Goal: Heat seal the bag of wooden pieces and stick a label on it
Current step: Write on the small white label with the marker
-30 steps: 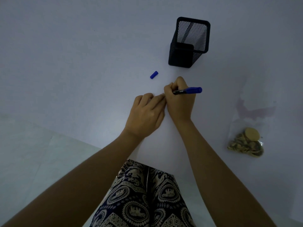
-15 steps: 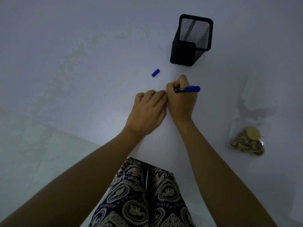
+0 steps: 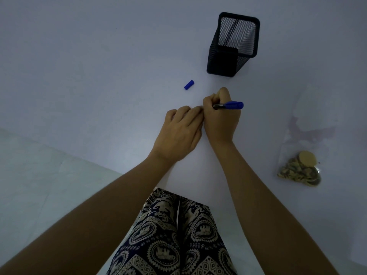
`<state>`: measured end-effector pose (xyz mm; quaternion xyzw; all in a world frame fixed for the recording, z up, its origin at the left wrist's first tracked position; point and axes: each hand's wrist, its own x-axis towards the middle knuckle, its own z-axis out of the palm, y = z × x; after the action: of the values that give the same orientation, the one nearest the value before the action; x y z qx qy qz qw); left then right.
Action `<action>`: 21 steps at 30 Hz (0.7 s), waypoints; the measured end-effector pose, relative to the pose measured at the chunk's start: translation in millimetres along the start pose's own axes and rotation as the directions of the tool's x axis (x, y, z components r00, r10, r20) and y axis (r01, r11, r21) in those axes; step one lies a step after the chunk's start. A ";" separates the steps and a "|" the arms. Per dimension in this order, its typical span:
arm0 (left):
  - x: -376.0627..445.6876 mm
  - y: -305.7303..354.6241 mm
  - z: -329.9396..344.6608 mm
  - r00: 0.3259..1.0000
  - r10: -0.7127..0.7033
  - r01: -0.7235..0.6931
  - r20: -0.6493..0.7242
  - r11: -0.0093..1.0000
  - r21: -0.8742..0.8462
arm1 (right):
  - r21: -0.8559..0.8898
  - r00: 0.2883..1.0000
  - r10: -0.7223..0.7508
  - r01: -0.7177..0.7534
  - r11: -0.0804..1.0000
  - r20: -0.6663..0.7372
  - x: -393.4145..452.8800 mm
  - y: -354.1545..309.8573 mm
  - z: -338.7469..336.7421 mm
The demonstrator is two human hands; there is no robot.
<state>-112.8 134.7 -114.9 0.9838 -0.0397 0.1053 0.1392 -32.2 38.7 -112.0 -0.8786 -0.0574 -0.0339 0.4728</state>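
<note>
- Head view, looking down on a pale surface (image 3: 99,76); near edge runs diagonally at lower left.
- Right hand (image 3: 220,120): fingers curled round a blue pen (image 3: 230,105), tip end hidden under the fist, barrel pointing right.
- Left hand (image 3: 178,133): palm down on the surface, fingertips curled and touching the right hand; whether it pins anything, such as a label, cannot be told.
- Cap (image 3: 188,84): loose, just beyond the hands.
- Mesh holder (image 3: 232,46): upright, toward the far edge.
- Bag (image 3: 301,161): clear, flat, by the right edge, well apart from both hands; wooden pieces bunched at its near end, empty mouth end reaching away, long axis near-to-far.
- Judgement: the bag lies right of the hands, nearer the right arm.
</note>
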 end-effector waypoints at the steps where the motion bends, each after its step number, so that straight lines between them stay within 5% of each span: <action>1: 0.0 0.2 0.2 1.000 0.000 0.000 0.000 1.000 0.000 | 0.002 1.000 -0.004 0.004 1.000 -0.001 -0.1 -0.2 0.0; 21: -0.1 -0.4 1.0 1.000 0.001 -0.001 0.016 1.000 0.004 | -0.087 0.997 -0.017 0.010 0.996 -0.079 -0.1 -2.6 -0.6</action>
<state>-112.7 134.9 -115.9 0.9849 -0.0412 0.0974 0.1371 -32.6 39.6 -109.6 -0.8958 -0.0427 -0.0746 0.4361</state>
